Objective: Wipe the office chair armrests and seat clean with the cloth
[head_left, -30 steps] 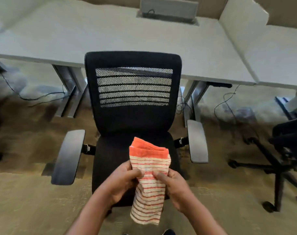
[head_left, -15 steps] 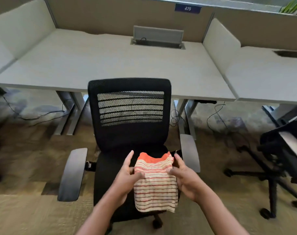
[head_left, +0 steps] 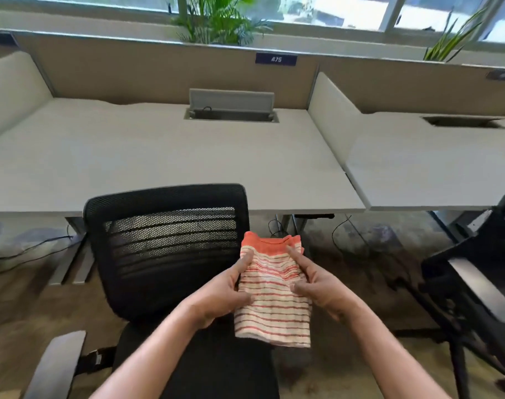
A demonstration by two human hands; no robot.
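A folded cloth [head_left: 274,300], white with orange stripes and an orange top band, is held up over the right side of a black office chair [head_left: 164,249]. My left hand [head_left: 219,298] grips its left edge and my right hand [head_left: 320,292] grips its right edge, thumbs on the front. The chair's mesh backrest faces me, and its black seat [head_left: 216,367] lies below my forearms. The grey left armrest [head_left: 55,367] shows at the lower left. The right armrest is hidden behind the cloth and my right arm.
A long pale desk [head_left: 159,156] with a cable hatch [head_left: 231,108] stands behind the chair, with dividers and a second desk [head_left: 435,159] to the right. Another black chair [head_left: 481,283] stands at the right edge. Cables trail on the carpet under the desks.
The view has tilted up, so the chair sits lower and left in the frame and the windows show. Both hands still hold the cloth, now raised and shifted to the right of the backrest.
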